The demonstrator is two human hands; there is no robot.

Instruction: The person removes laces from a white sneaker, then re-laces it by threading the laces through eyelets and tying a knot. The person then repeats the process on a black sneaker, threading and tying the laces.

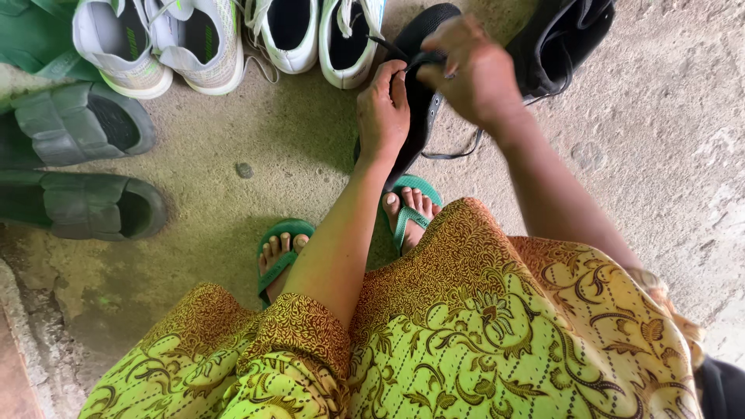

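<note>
I had the black shoe (420, 116) up off the concrete floor (660, 155), between my hands, just above my right foot in its green flip-flop (409, 211). Its long axis ran roughly away from me, one end down near my toes & the other up toward the far shoes, tilted a bit to the right; I couldn't tell toe from heel w/ my hands covering so much.

My left hand (382, 112) was wrapped on the shoe's side, fingers closed against it, prob. to keep it steady & upright. My right hand (472, 74) was at the top end, fingers pinched narrow on a black lace (423, 58), so holding that, not open. A loose lace end (458, 151) hung out to the right below my wrist. Holding the shoe raised like that kept the lacing side facing me, I'd judge.

Just beyond my right hand lay a second black shoe (563, 39), opening toward me, touching or nearly touching the one I held; couldn't tell which. Further left, a pr. of white sneakers (318, 39) stood side by side, then a pr. of grey-white sneakers (159, 46), all w/ openings up. At far left two dark green rubber clogs (81, 163) lay one nearer me than the other, well apart from my hands. My left foot wore the other green flip-flop (279, 256). My yellow-brown patterned skirt (466, 334) filled the near part of the view.
</note>
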